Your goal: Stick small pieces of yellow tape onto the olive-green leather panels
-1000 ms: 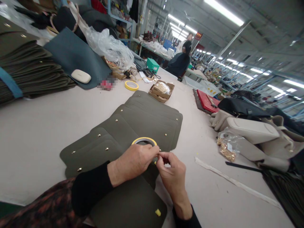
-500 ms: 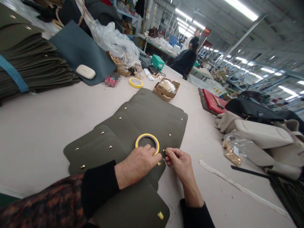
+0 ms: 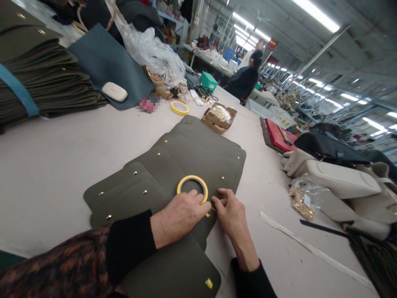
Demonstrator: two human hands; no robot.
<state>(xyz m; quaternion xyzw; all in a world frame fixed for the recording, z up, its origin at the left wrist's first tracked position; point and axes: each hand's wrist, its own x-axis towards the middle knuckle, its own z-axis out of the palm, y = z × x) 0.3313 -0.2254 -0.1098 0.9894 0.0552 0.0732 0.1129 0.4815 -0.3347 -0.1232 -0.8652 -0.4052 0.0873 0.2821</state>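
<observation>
Overlapping dark olive panels (image 3: 198, 145) with small gold studs are fanned out on the table. My left hand (image 3: 181, 215) rests on them, its fingers closed on the near edge of a yellow tape roll (image 3: 192, 178). Just right of it, my right hand (image 3: 229, 209) touches the panels near their right edge, index finger raised and slightly apart from the thumb. A small yellow bit shows at its thumb tip; whether it is gripped is unclear. Another yellow tape piece (image 3: 209, 283) sticks to the nearest panel.
Behind the panels are an open cardboard box (image 3: 219, 118) of gold studs and a second tape roll (image 3: 179, 108). A panel stack (image 3: 46, 82) stands left. Light bags (image 3: 341, 178) and a bag of gold parts (image 3: 304, 203) lie right. A seated person (image 3: 243, 82) is farther back.
My right hand has shifted slightly left, and its index finger has lifted away from the thumb. My left hand stays on the tape roll. The view has shifted a little.
</observation>
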